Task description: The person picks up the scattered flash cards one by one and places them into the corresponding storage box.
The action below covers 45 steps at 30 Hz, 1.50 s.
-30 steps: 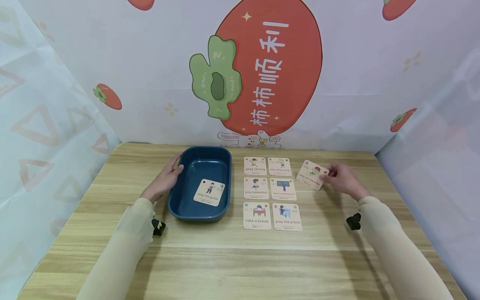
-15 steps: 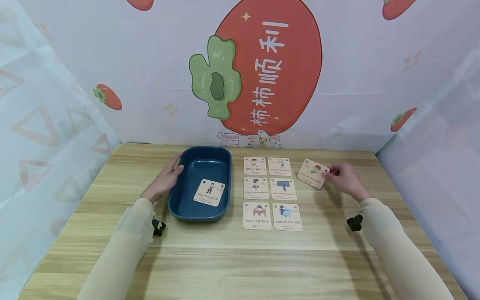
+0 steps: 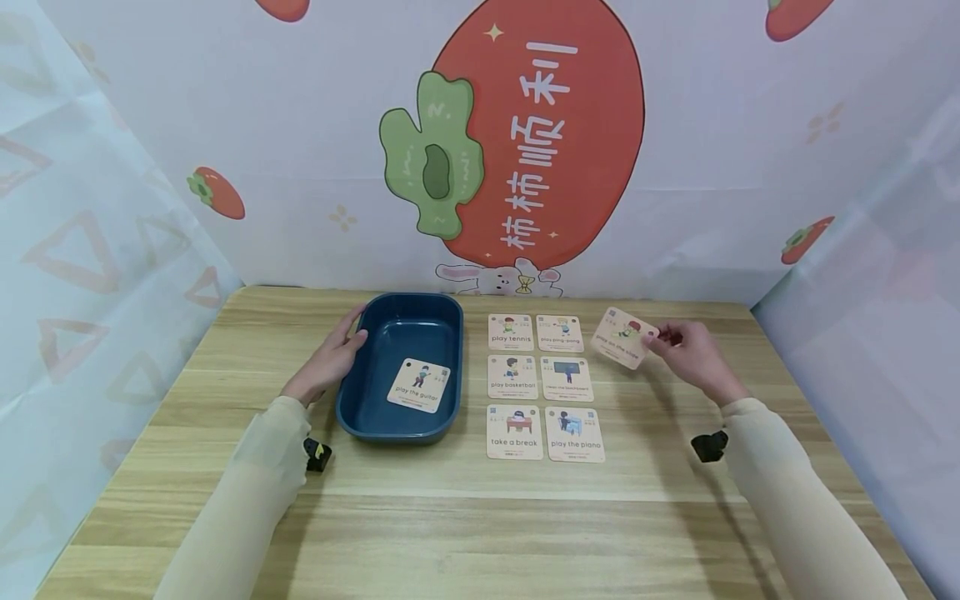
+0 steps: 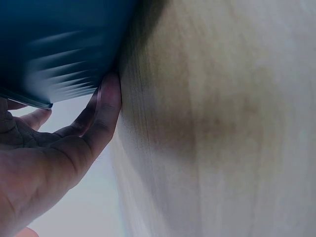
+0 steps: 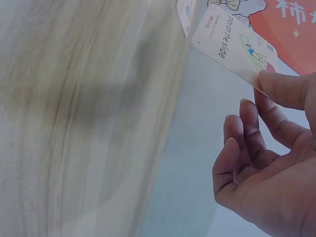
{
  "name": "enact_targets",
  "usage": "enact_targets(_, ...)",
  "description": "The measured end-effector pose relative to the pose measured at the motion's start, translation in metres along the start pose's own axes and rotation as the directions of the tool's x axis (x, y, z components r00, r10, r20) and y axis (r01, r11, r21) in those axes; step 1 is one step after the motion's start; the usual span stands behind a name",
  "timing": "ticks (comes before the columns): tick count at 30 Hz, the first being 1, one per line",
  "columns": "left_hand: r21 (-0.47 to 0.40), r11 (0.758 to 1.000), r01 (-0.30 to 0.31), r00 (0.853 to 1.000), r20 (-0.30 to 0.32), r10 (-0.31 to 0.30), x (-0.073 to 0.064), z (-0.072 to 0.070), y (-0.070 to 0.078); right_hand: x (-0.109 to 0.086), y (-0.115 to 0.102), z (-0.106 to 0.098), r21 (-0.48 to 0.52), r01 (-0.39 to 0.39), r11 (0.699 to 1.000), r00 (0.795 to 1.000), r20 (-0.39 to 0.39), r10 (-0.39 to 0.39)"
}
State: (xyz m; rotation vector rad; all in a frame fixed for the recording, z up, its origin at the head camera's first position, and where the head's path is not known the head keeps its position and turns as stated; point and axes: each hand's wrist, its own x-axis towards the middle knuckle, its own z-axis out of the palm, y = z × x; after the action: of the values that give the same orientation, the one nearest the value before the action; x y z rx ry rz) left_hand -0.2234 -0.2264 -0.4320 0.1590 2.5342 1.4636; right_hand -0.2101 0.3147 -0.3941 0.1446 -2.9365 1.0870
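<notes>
My right hand [image 3: 693, 354] pinches the "play on the slide" card [image 3: 625, 337] by its right edge, between thumb and forefinger. In the right wrist view the card [image 5: 237, 42] is held up, its picture side showing, while the other fingers [image 5: 232, 163] curl loosely. At the left, my left hand [image 3: 330, 362] holds the side of a dark blue tray [image 3: 360, 425]. The left wrist view shows fingertips [image 4: 111, 89] against the tray's outer wall [image 4: 64, 54], low by the table. Inside the tray lies the "play the guitar" card [image 3: 418, 385].
Between tray and right hand, several cards lie in two columns, from "play tennis" [image 3: 510, 332] at the back to "play the piano" [image 3: 575, 434] at the front. A patterned cloth backdrop [image 3: 300, 125] rises behind the wooden table [image 3: 480, 533].
The "play on the slide" card, in my right hand, has tilted and risen slightly toward the back. My left hand and the tray stay where they were.
</notes>
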Motion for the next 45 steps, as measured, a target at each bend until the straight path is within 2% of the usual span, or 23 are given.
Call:
enact_targets(8,-0.003,1.000,-0.001,1.000,0.000,0.001,0.000,0.000,-0.001,-0.003,-0.014,0.001,-0.023,0.026,0.999,0.999,-0.036,-0.027)
enact_targets(20,-0.009,1.000,-0.001,1.000,0.000,0.001,0.000,0.000,-0.001,-0.005,-0.032,0.007,0.008,0.072,0.997,0.996,-0.056,-0.071)
enact_targets(35,-0.010,1.000,-0.003,1.000,-0.002,0.003,0.000,0.001,-0.002,-0.003,-0.045,0.023,0.036,0.124,0.992,0.992,-0.042,-0.122)
enact_targets(45,-0.021,0.999,-0.027,1.000,-0.007,0.027,0.001,0.001,-0.001,-0.001,-0.058,0.032,0.074,0.191,0.979,0.981,-0.049,-0.187)
